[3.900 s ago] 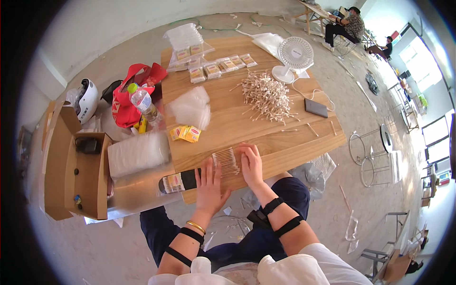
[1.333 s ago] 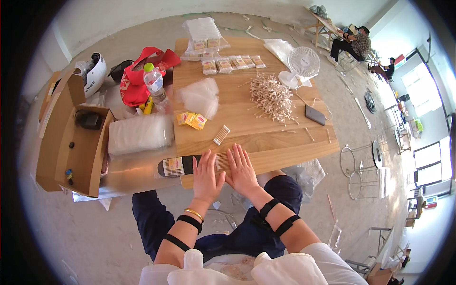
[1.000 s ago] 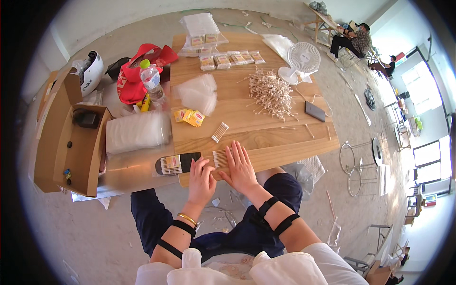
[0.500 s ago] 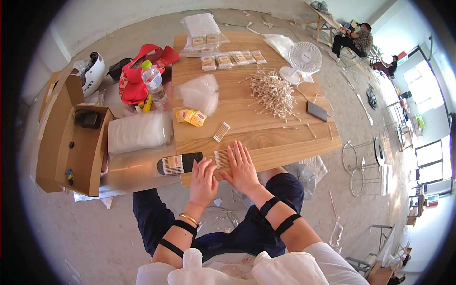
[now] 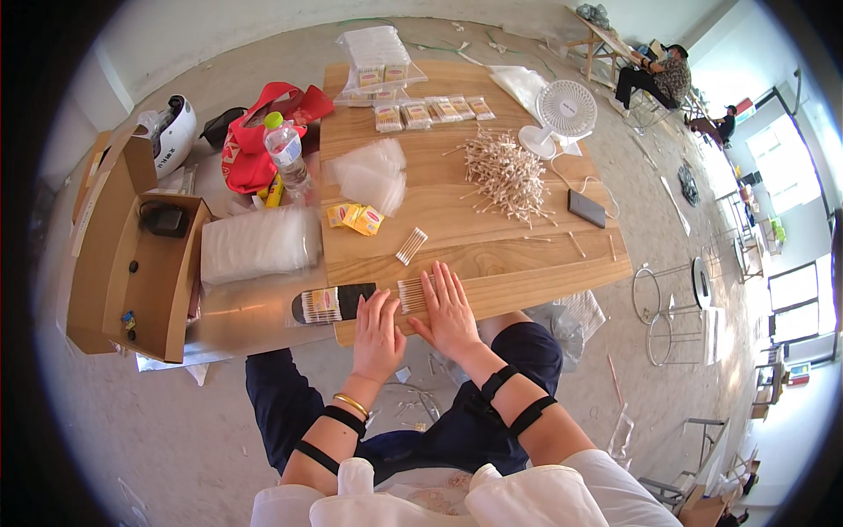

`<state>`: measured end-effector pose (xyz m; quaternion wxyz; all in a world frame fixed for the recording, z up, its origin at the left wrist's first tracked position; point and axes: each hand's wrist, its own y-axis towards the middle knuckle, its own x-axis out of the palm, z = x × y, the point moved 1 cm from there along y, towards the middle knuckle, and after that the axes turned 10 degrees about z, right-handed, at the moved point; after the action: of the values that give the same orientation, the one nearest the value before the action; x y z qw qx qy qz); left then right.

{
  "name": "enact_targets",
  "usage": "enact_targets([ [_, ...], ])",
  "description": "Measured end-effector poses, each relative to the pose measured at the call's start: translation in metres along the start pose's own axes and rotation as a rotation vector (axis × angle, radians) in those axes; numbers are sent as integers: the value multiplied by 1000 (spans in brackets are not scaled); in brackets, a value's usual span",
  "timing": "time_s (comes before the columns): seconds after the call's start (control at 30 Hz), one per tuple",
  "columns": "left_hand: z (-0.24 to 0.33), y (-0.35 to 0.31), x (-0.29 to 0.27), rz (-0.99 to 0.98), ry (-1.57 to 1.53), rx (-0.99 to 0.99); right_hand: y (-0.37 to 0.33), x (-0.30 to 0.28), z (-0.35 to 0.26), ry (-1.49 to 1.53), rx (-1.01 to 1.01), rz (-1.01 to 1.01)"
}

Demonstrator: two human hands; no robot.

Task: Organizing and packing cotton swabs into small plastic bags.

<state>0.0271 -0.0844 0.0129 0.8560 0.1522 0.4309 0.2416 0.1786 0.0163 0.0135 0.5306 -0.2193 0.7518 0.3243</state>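
My right hand (image 5: pixel 451 321) lies flat on the front strip of the wooden table, its fingers straight along the right end of a row of cotton swabs (image 5: pixel 410 295). At the row's left end rests my left hand (image 5: pixel 378 337), fingers loosely bent and apart, nothing visibly gripped. Left of it a dark pad (image 5: pixel 356 297) carries a bundle of cotton swabs with a yellow card (image 5: pixel 323 302). Just beyond the hands is a small group of cotton swabs (image 5: pixel 411 246). Farther right spreads a large heap of loose cotton swabs (image 5: pixel 507 176).
Yellow cards (image 5: pixel 356 218), clear bags (image 5: pixel 369 176) and filled packs (image 5: pixel 417 114) lie farther back. A white fan (image 5: pixel 565 110) and dark power bank (image 5: pixel 586 208) stand right. At left are a bag stack (image 5: pixel 259 246), water bottle (image 5: pixel 285 149) and cardboard box (image 5: pixel 162 290).
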Motion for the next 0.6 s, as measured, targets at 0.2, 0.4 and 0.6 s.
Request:
enact_targets([
  [0.2, -1, 0, 2, -17, 37, 10, 0, 0, 0, 9, 0, 10],
  [0.4, -2, 0, 4, -7, 41, 9, 0, -1, 0, 5, 0, 16],
  [0.6, 1, 2, 6, -49, 84, -14, 0, 0, 0, 2, 5, 16],
])
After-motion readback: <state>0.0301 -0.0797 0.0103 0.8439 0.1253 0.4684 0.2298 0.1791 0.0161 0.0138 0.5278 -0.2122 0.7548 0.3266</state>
